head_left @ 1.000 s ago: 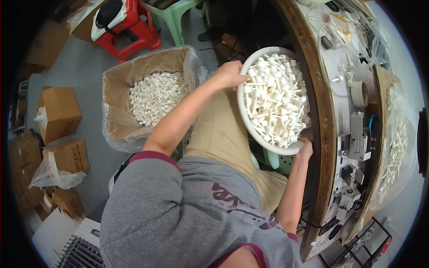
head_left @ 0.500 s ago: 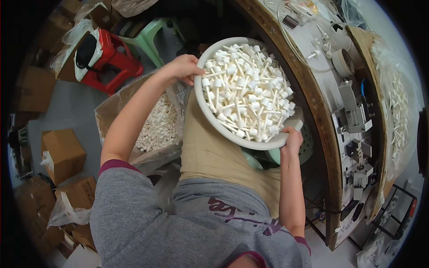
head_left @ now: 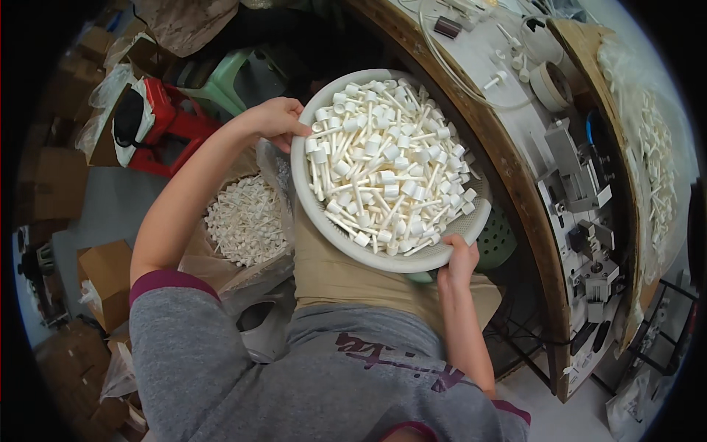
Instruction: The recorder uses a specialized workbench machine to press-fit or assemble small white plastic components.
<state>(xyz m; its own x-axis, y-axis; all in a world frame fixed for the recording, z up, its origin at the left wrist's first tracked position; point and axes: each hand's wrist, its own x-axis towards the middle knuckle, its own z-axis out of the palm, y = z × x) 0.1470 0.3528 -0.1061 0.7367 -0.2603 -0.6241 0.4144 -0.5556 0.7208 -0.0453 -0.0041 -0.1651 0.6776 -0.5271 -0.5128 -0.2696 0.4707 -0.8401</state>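
Observation:
A round white basket (head_left: 324, 214) full of several small white plastic stems with caps (head_left: 387, 166) is held over my lap. My left hand (head_left: 274, 119) grips its far-left rim. My right hand (head_left: 458, 264) grips its near rim from below. The basket sits close to the curved wooden table edge (head_left: 508, 184). To the left, below my left forearm, a plastic-lined cardboard box (head_left: 243, 221) holds more of the same white parts.
The table top carries a grey machine (head_left: 582, 184), a tape roll (head_left: 551, 85), tubing and a heap of white parts (head_left: 655, 147). A red stool (head_left: 166, 121), a green stool (head_left: 228, 81) and several cardboard boxes (head_left: 110, 272) stand on the floor at the left.
The basket has been lifted and carried from beside the lined box up toward the table edge, now level over my lap. Both hands have kept their grip on the rim.

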